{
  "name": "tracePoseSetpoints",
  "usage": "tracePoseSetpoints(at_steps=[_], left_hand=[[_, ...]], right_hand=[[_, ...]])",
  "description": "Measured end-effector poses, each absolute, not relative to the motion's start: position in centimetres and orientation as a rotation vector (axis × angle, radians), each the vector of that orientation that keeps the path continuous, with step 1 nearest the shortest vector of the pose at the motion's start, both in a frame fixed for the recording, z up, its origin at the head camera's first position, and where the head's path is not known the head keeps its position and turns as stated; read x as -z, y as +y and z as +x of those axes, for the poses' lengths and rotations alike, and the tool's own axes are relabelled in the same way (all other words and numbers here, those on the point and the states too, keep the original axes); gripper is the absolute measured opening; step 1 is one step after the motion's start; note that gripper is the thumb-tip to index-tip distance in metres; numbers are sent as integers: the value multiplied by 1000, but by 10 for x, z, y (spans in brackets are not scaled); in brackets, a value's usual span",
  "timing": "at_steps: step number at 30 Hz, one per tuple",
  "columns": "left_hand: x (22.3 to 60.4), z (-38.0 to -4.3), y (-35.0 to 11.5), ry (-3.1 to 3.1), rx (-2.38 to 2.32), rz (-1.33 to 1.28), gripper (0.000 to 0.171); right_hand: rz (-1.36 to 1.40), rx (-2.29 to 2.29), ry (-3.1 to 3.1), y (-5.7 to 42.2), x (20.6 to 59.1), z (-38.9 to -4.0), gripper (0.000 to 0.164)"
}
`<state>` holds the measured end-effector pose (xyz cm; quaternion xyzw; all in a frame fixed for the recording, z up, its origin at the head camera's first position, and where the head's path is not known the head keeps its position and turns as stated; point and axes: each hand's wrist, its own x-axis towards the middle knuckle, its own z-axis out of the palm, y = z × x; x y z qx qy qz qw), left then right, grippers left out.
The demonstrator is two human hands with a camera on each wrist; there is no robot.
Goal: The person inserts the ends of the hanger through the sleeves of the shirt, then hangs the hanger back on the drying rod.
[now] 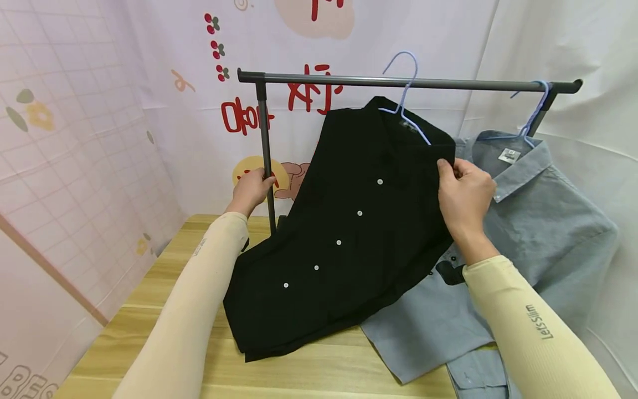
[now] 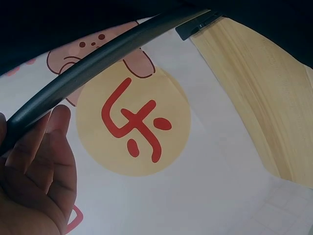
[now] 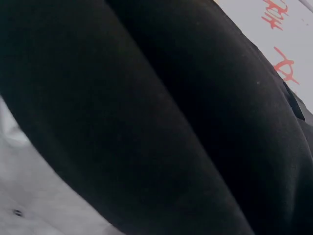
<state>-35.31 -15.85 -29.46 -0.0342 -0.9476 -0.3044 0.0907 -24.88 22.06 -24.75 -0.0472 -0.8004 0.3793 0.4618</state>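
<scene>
A black shirt [image 1: 344,221] with white buttons hangs slanted on a light blue hanger [image 1: 405,97]. My right hand [image 1: 467,194] pinches the shirt at one shoulder. The hanger's hook rises in front of the rack's top bar [image 1: 324,81]; whether it rests on the bar I cannot tell. With my left hand [image 1: 251,190], I grip the rack's dark left post [image 1: 265,138]; the fingers [image 2: 61,122] lie against that post in the left wrist view. Black cloth [image 3: 122,122] fills most of the right wrist view and hides the right hand there.
A grey-blue shirt [image 1: 543,216] hangs from another light blue hanger [image 1: 535,113] at the bar's right end, partly behind my right arm. Its lower part lies over the wooden table [image 1: 149,332]. Behind the rack is a printed white backdrop [image 1: 169,50].
</scene>
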Motion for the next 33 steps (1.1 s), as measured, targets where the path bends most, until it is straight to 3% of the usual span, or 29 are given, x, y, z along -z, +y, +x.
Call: tracePoseSetpoints(at_steps=[10,20,29,33], left_hand=[[294,-354,-160,-2816,906,-112,31],[295,-353,-160,-2826,921,-105,33],[295,-353,-161,-2837,902,-103,35],[295,-354,-160,-2830,904,-103,34]], right_hand=[[76,-832,-2056,174,215,-263,44],[196,-796,-2096,134,220,-282,37],[242,-819,-2362,116,225,-284,42],[273,-792,-2470,119,230,-282,34]])
